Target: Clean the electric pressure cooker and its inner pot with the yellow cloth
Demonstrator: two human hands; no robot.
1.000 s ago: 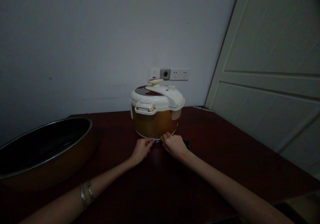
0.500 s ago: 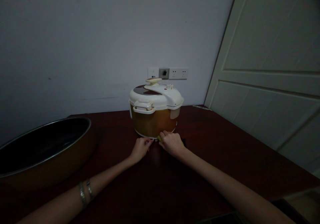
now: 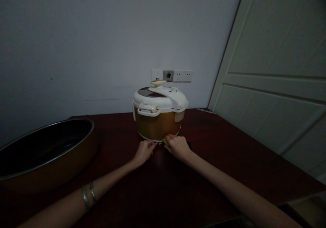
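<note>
Close to the front foot of a white and gold electric pressure cooker (image 3: 156, 124), both my hands rest low over the dark red tabletop. My left hand (image 3: 145, 151) is closed, thumb and finger pinched together; whatever small thing they grip is too dim to make out. My right hand (image 3: 179, 148) is wrapped round a small yellow thing (image 3: 165, 142), mostly hidden by the fingers. Something dark (image 3: 189, 145) shows just past that hand's right side. A tiny pale piece (image 3: 160, 143) lies in the narrow gap between the two hands, at the cooker's base.
A large brown pan (image 3: 73, 165) with a dark inside stands at the left of the table (image 3: 216, 153). Behind the cooker are wall sockets (image 3: 182, 76). A pale panelled door (image 3: 275, 85) borders the right side.
My right hand has shifted very slightly right, and the gap between the hands looks a little wider. The view has tilted slightly; the cooker and pan look unmoved.
</note>
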